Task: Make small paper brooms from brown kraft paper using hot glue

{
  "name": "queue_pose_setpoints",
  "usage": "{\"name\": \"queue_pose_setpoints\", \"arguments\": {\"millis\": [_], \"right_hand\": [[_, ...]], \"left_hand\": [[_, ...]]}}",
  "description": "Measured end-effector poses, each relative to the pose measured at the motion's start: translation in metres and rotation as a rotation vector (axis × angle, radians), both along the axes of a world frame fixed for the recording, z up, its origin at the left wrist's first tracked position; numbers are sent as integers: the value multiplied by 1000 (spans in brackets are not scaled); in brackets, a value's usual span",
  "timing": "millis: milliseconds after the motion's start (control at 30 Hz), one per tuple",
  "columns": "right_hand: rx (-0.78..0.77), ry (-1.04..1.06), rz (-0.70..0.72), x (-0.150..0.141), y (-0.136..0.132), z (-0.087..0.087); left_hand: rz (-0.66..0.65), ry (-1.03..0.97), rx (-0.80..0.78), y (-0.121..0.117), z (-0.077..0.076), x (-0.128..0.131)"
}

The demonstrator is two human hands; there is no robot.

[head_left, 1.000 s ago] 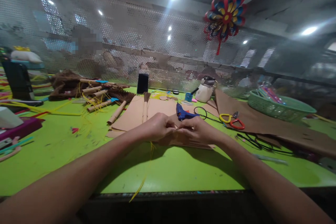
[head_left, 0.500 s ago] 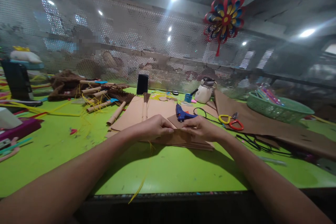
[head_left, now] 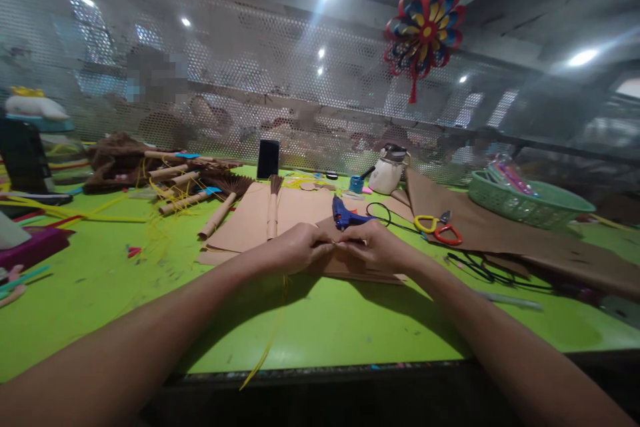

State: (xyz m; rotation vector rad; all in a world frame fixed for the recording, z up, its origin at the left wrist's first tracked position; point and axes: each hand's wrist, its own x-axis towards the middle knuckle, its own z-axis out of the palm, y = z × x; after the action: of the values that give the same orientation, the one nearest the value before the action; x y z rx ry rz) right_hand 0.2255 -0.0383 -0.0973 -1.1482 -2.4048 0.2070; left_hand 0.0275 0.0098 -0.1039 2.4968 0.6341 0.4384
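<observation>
My left hand (head_left: 303, 247) and my right hand (head_left: 373, 243) meet over a stack of brown paper sheets (head_left: 360, 272). Both are closed in a pinch, fingertips nearly touching, on the edge of a piece of brown paper (head_left: 327, 223); most of it is hidden by the fingers. Just beyond them a blue glue gun (head_left: 343, 213) lies on the paper. A rolled paper tube with a fringed end (head_left: 273, 213) lies left of the glue gun, near my left hand. Yellow raffia strands (head_left: 267, 347) trail below my left hand over the table's front edge.
More fringed paper tubes (head_left: 185, 203) are heaped at the left. A phone (head_left: 269, 159) stands at the back. Scissors (head_left: 437, 227), a black cord (head_left: 495, 273), a large brown sheet (head_left: 500, 230) and a green basket (head_left: 525, 203) occupy the right. The green table (head_left: 350, 333) ends close to me.
My hands have drawn closer together, their fingertips now almost meeting on the brown paper. The view has shifted slightly, and the things on the table have stayed put.
</observation>
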Motion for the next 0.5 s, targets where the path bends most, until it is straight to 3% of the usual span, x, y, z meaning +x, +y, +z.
{"name": "queue_pose_setpoints", "arguments": {"millis": [133, 500], "right_hand": [[-2, 5, 3, -2, -3, 3], [-67, -12, 24, 0, -3, 8]], "left_hand": [[11, 14, -8, 0, -2, 1], [5, 84, -109, -8, 12, -3]]}}
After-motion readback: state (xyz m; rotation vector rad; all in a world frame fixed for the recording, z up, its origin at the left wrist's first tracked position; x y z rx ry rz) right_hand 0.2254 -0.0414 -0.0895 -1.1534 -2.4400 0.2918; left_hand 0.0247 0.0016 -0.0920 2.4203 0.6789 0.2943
